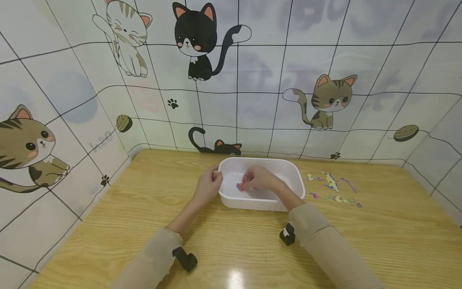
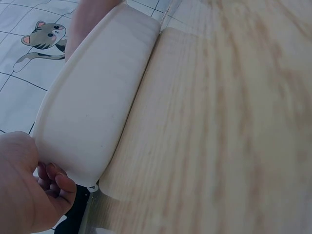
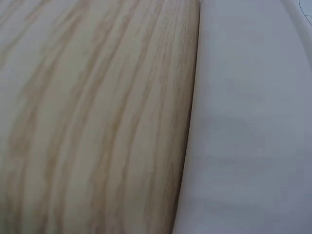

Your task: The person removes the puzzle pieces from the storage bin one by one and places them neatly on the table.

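Note:
A white plastic basin (image 1: 268, 204) stands on the wooden table. My left hand (image 1: 209, 185) grips its left end, thumb at the rim; in the left wrist view the fingers of that hand (image 2: 61, 183) curl against the basin's outer wall (image 2: 92, 97). Reaching down inside, my right hand (image 1: 260, 178) pinches a small red and blue piece (image 1: 240, 187) close over the basin floor, left of centre. The piece is too small to name. In the right wrist view only the basin's side (image 3: 253, 122) and the tabletop show; the hand is out of that frame.
To the right of the basin lie several small, thin colourful pieces: a long yellowish and blue one (image 1: 331, 181), a purple strip (image 1: 349, 184) and a magenta bit (image 1: 314, 196) among them. Behind the wooden table (image 1: 231, 241) rises a wall (image 1: 260, 112) with cartoon cats.

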`<state>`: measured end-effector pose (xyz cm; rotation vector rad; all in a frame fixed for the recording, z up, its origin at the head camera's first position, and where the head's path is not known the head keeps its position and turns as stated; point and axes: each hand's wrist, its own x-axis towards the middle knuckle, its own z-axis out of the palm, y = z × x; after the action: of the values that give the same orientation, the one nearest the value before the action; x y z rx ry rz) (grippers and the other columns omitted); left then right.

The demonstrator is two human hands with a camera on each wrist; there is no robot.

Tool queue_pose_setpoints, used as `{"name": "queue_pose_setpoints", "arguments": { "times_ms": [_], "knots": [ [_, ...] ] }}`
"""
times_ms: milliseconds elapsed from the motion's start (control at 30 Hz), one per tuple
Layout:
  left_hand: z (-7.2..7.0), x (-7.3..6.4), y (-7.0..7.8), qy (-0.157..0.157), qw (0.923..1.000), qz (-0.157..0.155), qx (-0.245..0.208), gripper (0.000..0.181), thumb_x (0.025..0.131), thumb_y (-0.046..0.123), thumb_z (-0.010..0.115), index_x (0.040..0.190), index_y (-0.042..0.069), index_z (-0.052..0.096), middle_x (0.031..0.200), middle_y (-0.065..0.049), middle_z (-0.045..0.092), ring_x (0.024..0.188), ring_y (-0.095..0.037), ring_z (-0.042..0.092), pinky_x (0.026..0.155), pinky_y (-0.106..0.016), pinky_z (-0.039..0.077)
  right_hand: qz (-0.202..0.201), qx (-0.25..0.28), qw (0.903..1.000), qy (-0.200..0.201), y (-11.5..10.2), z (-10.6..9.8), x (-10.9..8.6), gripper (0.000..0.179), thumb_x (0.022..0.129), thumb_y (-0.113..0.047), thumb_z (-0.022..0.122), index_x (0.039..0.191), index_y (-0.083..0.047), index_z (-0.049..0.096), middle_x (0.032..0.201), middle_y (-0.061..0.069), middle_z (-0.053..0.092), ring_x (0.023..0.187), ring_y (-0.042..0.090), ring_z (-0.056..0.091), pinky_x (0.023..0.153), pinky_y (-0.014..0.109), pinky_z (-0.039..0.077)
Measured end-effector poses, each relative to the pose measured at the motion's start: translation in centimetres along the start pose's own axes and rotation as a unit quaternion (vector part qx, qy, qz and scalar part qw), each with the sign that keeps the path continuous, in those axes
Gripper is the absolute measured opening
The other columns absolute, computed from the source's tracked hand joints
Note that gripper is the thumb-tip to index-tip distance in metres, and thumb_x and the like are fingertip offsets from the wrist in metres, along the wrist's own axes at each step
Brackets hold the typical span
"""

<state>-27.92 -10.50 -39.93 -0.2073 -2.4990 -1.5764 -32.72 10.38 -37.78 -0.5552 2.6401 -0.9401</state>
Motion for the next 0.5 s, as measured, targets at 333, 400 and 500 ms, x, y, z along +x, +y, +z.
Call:
{"name": "queue_pose_setpoints", "arguments": {
  "times_ms": [333,400,500],
  "knots": [
    [-0.03,-0.02,-0.04,-0.003,1.0000,0.005,0.000,0.038,0.100,0.009,0.051,0.133,-0.008,0.057,0.080,-0.010,0.060,0.068,-0.017,0.052,0.059,-0.028,0.044,-0.011,0.006,0.9999,0.008,0.02,-0.05,-0.25,0.028,0.082,-0.017,0.084,0.098,-0.002,0.068,0.083,0.003,0.063,0.075,0.014,0.055,0.068,0.025,0.045],
    [-0.04,0.00,-0.03,-0.003,1.0000,0.002,0.000,0.037,0.099,0.008,0.051,0.133,-0.008,0.057,0.079,-0.009,0.059,0.068,-0.017,0.051,0.059,-0.027,0.043,-0.017,-0.004,0.9998,0.002,0.05,-0.07,-0.27,0.024,0.082,-0.017,0.084,0.095,-0.002,0.069,0.082,0.002,0.063,0.076,0.013,0.054,0.070,0.025,0.045],
    [-0.01,0.02,-0.03,-0.002,1.0000,0.002,0.001,0.037,0.099,0.008,0.051,0.132,-0.008,0.057,0.078,-0.008,0.058,0.067,-0.016,0.050,0.058,-0.027,0.042,-0.028,-0.015,0.9995,-0.004,-0.03,-0.05,-0.27,0.017,0.083,-0.014,0.083,0.089,-0.003,0.071,0.079,0.001,0.063,0.076,0.013,0.054,0.070,0.026,0.045]
  ]
}}
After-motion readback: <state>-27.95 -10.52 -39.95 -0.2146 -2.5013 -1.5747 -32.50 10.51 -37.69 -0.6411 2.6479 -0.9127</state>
